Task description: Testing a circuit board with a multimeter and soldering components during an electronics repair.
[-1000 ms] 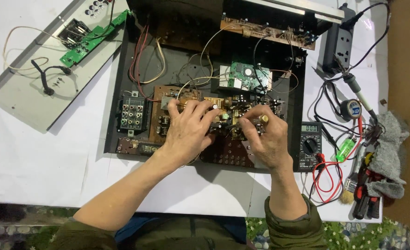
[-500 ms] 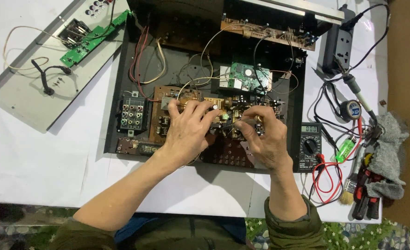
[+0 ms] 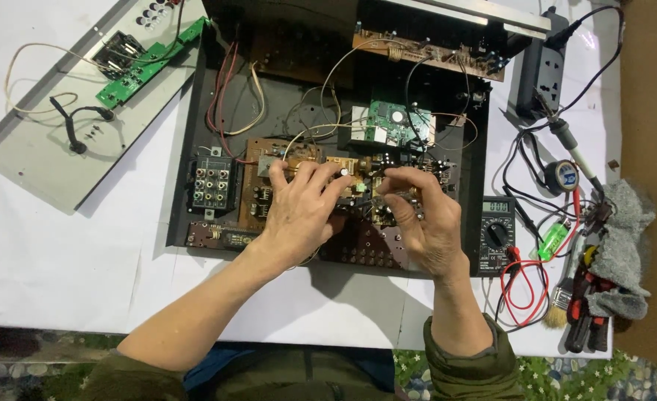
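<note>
A white-covered table [image 3: 61,267] holds an opened black chassis [image 3: 184,186], with a detached grey panel [image 3: 39,160] to its left and a multimeter [image 3: 497,234], soldering iron [image 3: 575,152] and grey cloth [image 3: 629,223] to its right. Over the brown circuit board [image 3: 258,197] inside, the left hand [image 3: 299,212] rests with fingers spread flat. The right hand [image 3: 425,219] curls its fingertips [image 3: 395,178] together on a small part too small to tell, loose wires arching just beyond.

This looks like an electronics repair bench, perhaps set up at home. An opened black chassis [image 3: 328,134] full of brown circuit boards [image 3: 299,186] and loose wires lies on a desk [image 3: 61,267] covered in white sheeting. Its grey front panel [image 3: 54,156] with a green board [image 3: 146,63] sits detached beside it. At the other side are a digital multimeter [image 3: 496,234] with red leads, a soldering iron [image 3: 573,152], a power strip [image 3: 542,78], a brush [image 3: 559,308] and red-handled tools [image 3: 588,312]. A pebble-patterned floor [image 3: 17,371] shows below the desk.
</note>
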